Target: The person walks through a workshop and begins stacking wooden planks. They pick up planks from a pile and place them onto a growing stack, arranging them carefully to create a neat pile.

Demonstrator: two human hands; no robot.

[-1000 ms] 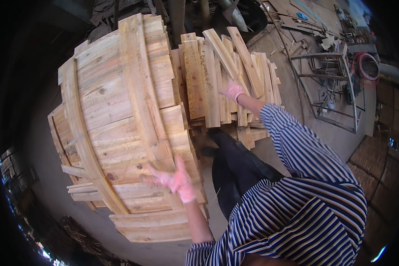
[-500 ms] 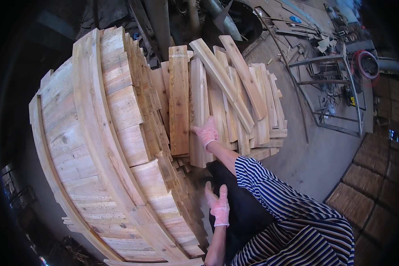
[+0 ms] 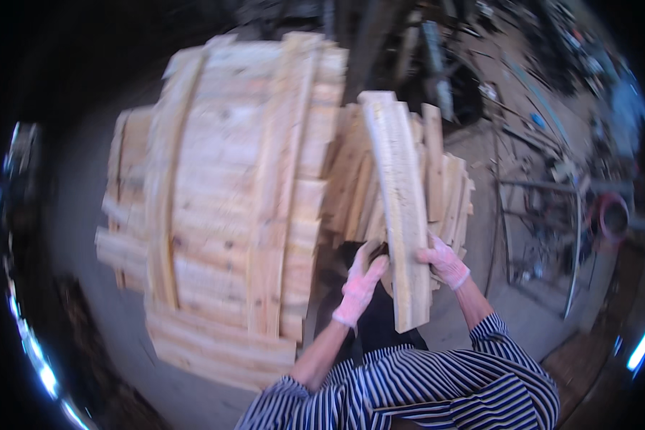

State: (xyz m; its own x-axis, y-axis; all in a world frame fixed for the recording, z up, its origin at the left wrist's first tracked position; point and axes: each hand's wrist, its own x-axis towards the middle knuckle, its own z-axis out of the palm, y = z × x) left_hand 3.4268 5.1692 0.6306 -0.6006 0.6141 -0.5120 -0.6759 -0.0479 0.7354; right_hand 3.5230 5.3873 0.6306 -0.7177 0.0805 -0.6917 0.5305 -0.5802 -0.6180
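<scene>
A pale wooden plank (image 3: 403, 208) stands out lengthwise in front of me, its near end over my lap. My right hand (image 3: 448, 264), in a pinkish glove, grips its right edge with the thumb on the upper face. My left hand (image 3: 358, 287), gloved the same way, is beside the plank's left edge. Its thumb and fingers are apart, with a dark gap between them; blur hides whether the fingertips touch the wood. Behind the plank lies a pile of loose boards (image 3: 351, 183).
To the left stands a big stack of pale boards (image 3: 218, 172) with long battens (image 3: 271, 193) across its top. A metal frame (image 3: 537, 183) is on the floor at right, near a coiled hose (image 3: 613, 216). Scrap pieces lie at the far right.
The plank has come up off the pile, with my right hand on its right edge. My left hand has moved up beside it. The view has swung left, showing more of the big stack's top.
</scene>
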